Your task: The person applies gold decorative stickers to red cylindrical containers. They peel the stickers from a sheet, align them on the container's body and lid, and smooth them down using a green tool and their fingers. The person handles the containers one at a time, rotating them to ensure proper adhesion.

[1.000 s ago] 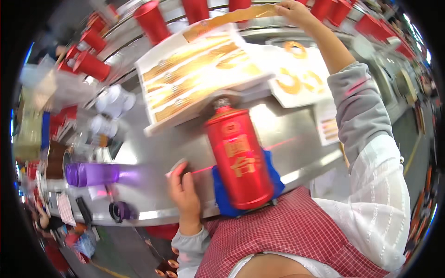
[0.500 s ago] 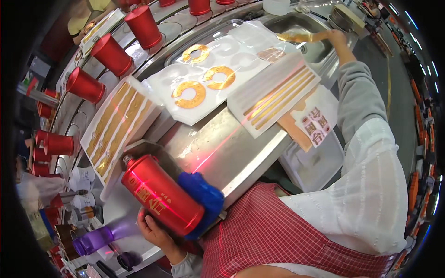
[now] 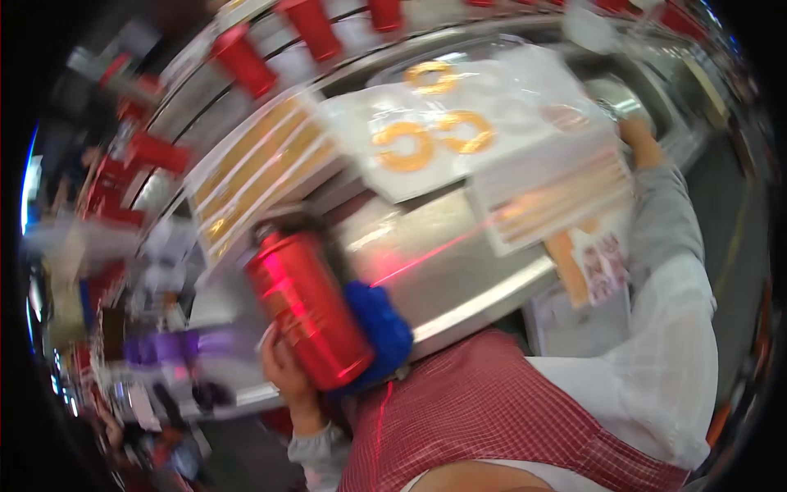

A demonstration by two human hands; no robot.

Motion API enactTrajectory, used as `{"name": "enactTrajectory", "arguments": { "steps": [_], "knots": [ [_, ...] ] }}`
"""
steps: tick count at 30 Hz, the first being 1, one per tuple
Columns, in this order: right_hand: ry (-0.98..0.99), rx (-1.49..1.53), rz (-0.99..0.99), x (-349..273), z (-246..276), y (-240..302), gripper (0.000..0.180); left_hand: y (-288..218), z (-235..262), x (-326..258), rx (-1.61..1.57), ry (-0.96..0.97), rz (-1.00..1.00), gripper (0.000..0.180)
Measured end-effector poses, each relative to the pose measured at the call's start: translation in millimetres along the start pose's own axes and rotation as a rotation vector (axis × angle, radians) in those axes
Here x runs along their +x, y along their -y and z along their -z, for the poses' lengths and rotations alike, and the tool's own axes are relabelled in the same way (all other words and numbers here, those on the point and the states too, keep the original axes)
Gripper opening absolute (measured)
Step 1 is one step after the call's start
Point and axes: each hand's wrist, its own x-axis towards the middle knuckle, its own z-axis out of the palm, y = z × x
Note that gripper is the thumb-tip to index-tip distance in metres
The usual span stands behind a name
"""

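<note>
A red metal bottle (image 3: 307, 316) with gold lettering and a narrow neck lies tilted on its side, against a bunched blue cloth (image 3: 385, 328). My left hand (image 3: 287, 369) is closed round its lower left side, the fingers partly hidden by the bottle. At the far right, my right hand (image 3: 639, 135) is at the metal sink (image 3: 684, 90). Motion smears its fingers, and I cannot make out what they hold. Between the hands, a clear-backed sheet (image 3: 369, 168) bears gold C-shaped decals (image 3: 406, 148). Beside it lies a white sheet (image 3: 492, 184) with gold strips.
A second sheet with broad gold strips (image 3: 262, 168) leans at the left above the steel worktop (image 3: 443, 246). More red bottles (image 3: 246, 61) stand along a conveyor at the far left. A purple bottle (image 3: 168, 348) is at the near left, and a white tub (image 3: 590, 29) stands behind the sink.
The view has swung, so the bench appears shifted right. My right hand has drawn nearer; the gold strip it held over the sink no longer shows. My left hand stays on the bottle.
</note>
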Motion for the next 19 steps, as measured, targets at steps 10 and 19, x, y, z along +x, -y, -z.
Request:
{"name": "enactTrajectory", "arguments": {
  "steps": [10,19],
  "knots": [
    [-0.146,0.347,0.144,55.5,3.2,-85.2,0.024,-49.2,3.7,-22.0,-0.241,0.215,-0.288,0.088],
    [-0.392,0.524,0.569,6.3,293.8,18.0,0.02,-32.0,-6.1,-14.3,-0.01,0.184,-0.472,0.096]
  ]
}}
